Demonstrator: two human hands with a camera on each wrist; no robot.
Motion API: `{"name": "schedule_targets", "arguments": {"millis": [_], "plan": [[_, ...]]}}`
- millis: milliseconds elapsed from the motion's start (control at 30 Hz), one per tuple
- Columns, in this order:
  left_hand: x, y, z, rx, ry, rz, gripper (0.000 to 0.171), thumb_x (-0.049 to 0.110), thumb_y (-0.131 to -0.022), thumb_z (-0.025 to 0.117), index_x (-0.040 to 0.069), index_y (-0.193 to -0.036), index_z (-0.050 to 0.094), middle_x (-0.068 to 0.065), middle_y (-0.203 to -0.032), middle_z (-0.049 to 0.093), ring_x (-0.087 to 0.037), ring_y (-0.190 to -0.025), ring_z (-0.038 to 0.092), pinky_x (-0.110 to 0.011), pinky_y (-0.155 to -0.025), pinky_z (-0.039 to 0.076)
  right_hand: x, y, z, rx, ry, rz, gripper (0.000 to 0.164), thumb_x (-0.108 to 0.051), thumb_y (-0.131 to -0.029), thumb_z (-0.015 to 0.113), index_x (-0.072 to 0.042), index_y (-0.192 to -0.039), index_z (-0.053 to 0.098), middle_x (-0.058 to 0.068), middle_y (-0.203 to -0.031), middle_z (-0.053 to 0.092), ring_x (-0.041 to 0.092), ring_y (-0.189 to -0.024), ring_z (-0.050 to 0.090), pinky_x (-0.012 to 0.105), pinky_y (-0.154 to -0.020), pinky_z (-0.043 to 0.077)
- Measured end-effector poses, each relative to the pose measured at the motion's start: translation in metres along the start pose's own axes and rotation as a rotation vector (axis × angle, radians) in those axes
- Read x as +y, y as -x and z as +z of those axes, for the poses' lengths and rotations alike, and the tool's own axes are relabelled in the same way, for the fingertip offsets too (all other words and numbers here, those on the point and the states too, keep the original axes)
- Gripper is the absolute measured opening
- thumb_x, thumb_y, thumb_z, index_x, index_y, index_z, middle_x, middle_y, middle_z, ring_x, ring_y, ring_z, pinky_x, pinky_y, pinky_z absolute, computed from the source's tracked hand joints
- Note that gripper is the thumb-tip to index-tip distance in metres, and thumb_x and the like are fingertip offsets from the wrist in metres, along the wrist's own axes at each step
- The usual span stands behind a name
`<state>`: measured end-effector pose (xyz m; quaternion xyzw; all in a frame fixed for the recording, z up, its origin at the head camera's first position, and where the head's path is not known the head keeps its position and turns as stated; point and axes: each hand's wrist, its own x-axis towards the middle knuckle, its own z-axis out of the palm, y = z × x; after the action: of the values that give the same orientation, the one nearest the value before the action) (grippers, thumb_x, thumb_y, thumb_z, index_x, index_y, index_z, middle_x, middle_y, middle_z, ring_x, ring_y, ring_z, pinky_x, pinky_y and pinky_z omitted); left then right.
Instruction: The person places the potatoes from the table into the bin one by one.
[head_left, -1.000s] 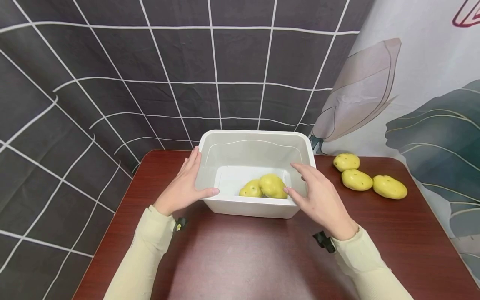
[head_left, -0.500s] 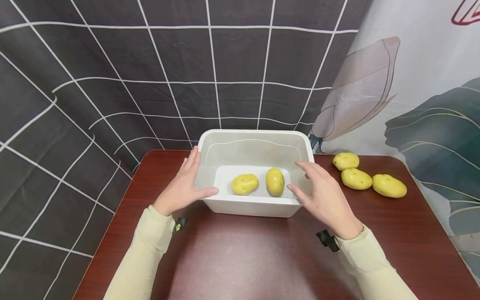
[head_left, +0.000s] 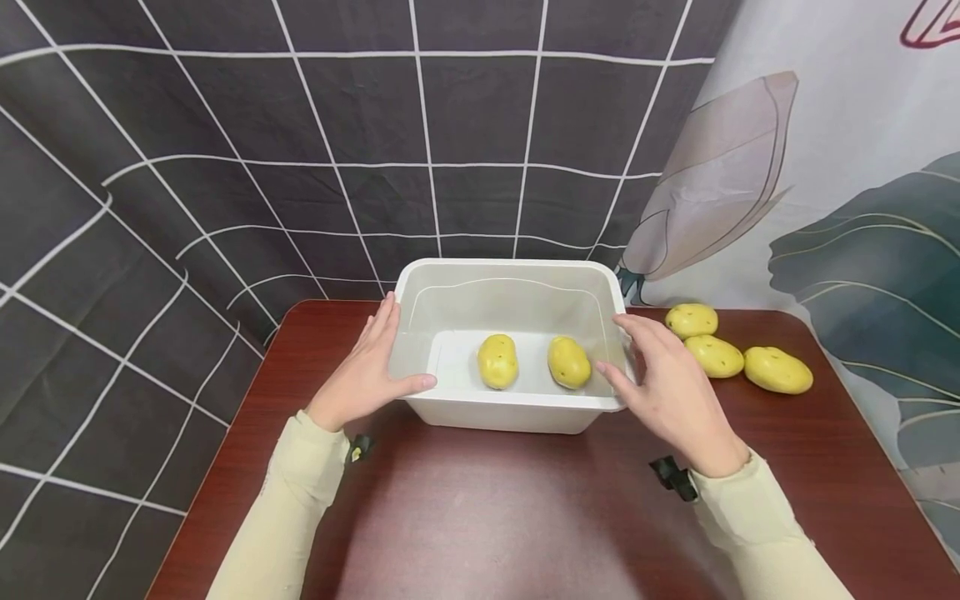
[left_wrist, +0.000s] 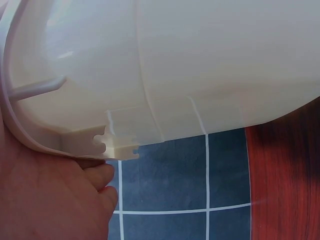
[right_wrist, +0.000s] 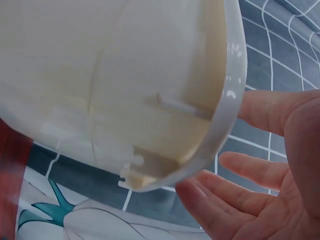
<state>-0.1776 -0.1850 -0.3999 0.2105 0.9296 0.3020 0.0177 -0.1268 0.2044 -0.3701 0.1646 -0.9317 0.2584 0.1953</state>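
A white plastic bin [head_left: 491,414] stands on the table with two yellow potatoes [head_left: 498,362] inside, lying apart on its floor. My left hand [head_left: 358,375] rests at the bin's left side, fingers straight along the rim and thumb over the front left corner. In the left wrist view its fingers [left_wrist: 102,175] lie right at the rim's underside. At the right rim is my right hand [head_left: 675,396], fingers relaxed and spread, thumb tip over the corner near the right-hand potato [head_left: 569,363]. Its fingers [right_wrist: 250,165] are outside the rim in the right wrist view.
Several more yellow potatoes [head_left: 778,371] lie on the reddish-brown table [head_left: 495,508] to the right of the bin. Behind hangs a dark cloth [head_left: 480,108] with a white grid, and a light flower-patterned cloth [head_left: 847,125] hangs at the right.
Two potatoes that lay together in the bin have come apart and turned. My right hand has moved right, from over the bin's inside to its right rim. The left hand stays put.
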Motion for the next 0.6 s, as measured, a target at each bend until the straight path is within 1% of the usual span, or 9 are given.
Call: {"name": "schedule_targets", "arguments": {"millis": [67, 133, 200, 367, 467, 600], "plan": [[0.0, 0.0, 0.0, -0.001, 0.003, 0.002, 0.121, 0.058, -0.083, 0.075, 0.003, -0.16, 0.001, -0.002, -0.168, -0.01, -0.026, -0.154, -0.004, -0.046, -0.125, 0.004, 0.002, 0.001, -0.003, -0.005, 0.0, 0.012, 0.06, -0.015, -0.083, 0.082, 0.002, -0.135, 0.058, 0.021, -0.133, 0.058, 0.036, -0.114, 0.058, 0.056, -0.098, 0.047], [0.001, 0.0, 0.0, -0.001, 0.004, 0.002, 0.121, 0.058, -0.083, 0.075, 0.002, -0.16, 0.001, -0.002, -0.168, -0.01, -0.025, -0.154, -0.004, -0.046, -0.125, 0.004, 0.004, 0.002, -0.005, -0.01, 0.004, 0.024, 0.061, -0.016, -0.083, 0.082, 0.002, -0.136, 0.057, 0.021, -0.134, 0.058, 0.038, -0.117, 0.057, 0.058, -0.098, 0.047], [0.001, 0.0, 0.0, -0.002, 0.004, 0.002, 0.121, 0.058, -0.083, 0.075, 0.002, -0.16, 0.001, -0.003, -0.168, -0.01, -0.026, -0.154, -0.004, -0.046, -0.125, 0.004, 0.007, 0.003, -0.008, -0.015, 0.009, 0.038, 0.062, -0.016, -0.084, 0.081, 0.002, -0.137, 0.056, 0.022, -0.135, 0.057, 0.039, -0.115, 0.058, 0.059, -0.097, 0.047], [0.0, -0.001, 0.0, -0.002, 0.005, 0.004, 0.12, 0.058, -0.083, 0.075, 0.003, -0.161, 0.001, -0.003, -0.168, -0.009, -0.028, -0.154, -0.002, -0.046, -0.125, 0.005, 0.014, 0.004, -0.015, -0.015, 0.013, 0.061, 0.063, -0.016, -0.084, 0.081, 0.001, -0.139, 0.054, 0.024, -0.135, 0.057, 0.04, -0.105, 0.062, 0.061, -0.088, 0.05], [0.0, -0.001, 0.0, -0.003, 0.005, 0.004, 0.12, 0.058, -0.083, 0.075, 0.003, -0.161, 0.001, -0.003, -0.168, -0.009, -0.028, -0.154, -0.002, -0.046, -0.125, 0.005, 0.017, 0.006, -0.02, -0.007, 0.018, 0.073, 0.064, -0.017, -0.084, 0.081, 0.0, -0.139, 0.055, 0.024, -0.135, 0.056, 0.04, -0.102, 0.064, 0.06, -0.088, 0.049], [0.001, 0.0, 0.0, -0.005, 0.006, 0.0, 0.12, 0.057, -0.083, 0.075, 0.002, -0.16, 0.001, -0.003, -0.168, -0.009, -0.028, -0.154, -0.003, -0.046, -0.125, 0.005, 0.021, 0.008, -0.024, 0.003, 0.028, 0.078, 0.065, -0.015, -0.083, 0.083, 0.001, -0.139, 0.055, 0.024, -0.135, 0.057, 0.041, -0.103, 0.064, 0.059, -0.09, 0.048]]}}
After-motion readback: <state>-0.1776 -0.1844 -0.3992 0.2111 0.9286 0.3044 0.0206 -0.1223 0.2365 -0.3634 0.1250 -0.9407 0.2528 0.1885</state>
